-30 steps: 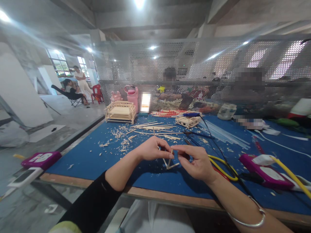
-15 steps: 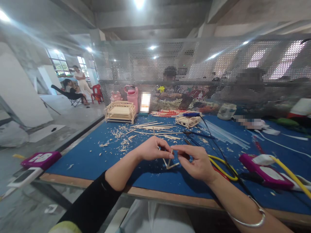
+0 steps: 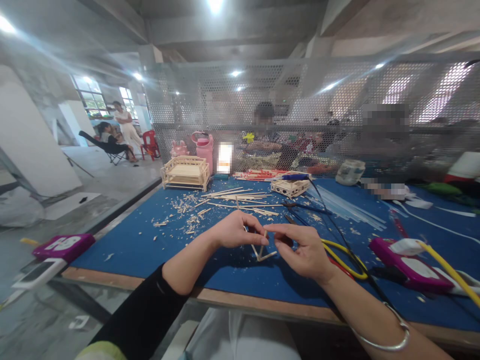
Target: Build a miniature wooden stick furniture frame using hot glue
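Observation:
My left hand [image 3: 236, 231] and my right hand [image 3: 302, 250] meet over the near middle of the blue mat [image 3: 142, 245]. Both pinch a small frame of thin wooden sticks [image 3: 261, 249], joined at angles, held just above the mat. The left fingers grip its left side; the right thumb and forefinger close on its upper right end. A silver bangle [image 3: 390, 340] circles my right wrist, a black sleeve covers my left forearm.
Loose sticks [image 3: 240, 199] and wood chips [image 3: 187, 212] lie further back. A finished stick bed [image 3: 186, 173] and a smaller stick tray [image 3: 289, 187] stand at the far edge. Yellow-handled cutters [image 3: 347, 260] and a purple glue gun [image 3: 407, 265] lie right. Other people sit behind the mesh screen.

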Action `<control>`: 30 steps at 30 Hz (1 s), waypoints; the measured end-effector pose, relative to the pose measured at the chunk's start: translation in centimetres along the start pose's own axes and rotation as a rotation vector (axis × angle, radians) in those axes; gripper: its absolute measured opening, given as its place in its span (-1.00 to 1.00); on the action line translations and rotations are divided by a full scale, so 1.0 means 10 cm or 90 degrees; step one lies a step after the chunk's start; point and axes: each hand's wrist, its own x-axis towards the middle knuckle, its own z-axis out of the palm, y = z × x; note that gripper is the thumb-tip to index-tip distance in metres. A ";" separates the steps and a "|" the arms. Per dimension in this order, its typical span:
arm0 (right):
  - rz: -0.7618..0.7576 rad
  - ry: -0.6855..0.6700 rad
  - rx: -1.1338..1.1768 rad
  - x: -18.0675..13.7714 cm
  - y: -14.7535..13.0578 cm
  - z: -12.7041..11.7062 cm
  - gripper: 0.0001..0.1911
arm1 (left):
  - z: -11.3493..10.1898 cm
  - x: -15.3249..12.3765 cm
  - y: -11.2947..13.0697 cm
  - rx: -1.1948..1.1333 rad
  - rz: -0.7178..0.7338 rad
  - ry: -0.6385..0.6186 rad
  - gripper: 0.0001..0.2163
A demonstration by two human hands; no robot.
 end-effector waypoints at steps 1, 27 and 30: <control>-0.001 0.000 0.000 0.00 0.00 0.00 -0.71 | 0.00 0.00 0.00 -0.001 0.000 0.000 -0.73; -0.007 0.001 0.003 -0.01 0.01 0.00 -0.70 | 0.01 0.00 0.00 -0.002 0.007 -0.004 -0.77; -0.010 0.005 0.007 -0.01 0.01 0.00 -0.70 | 0.01 0.00 -0.01 -0.002 0.010 -0.004 -0.78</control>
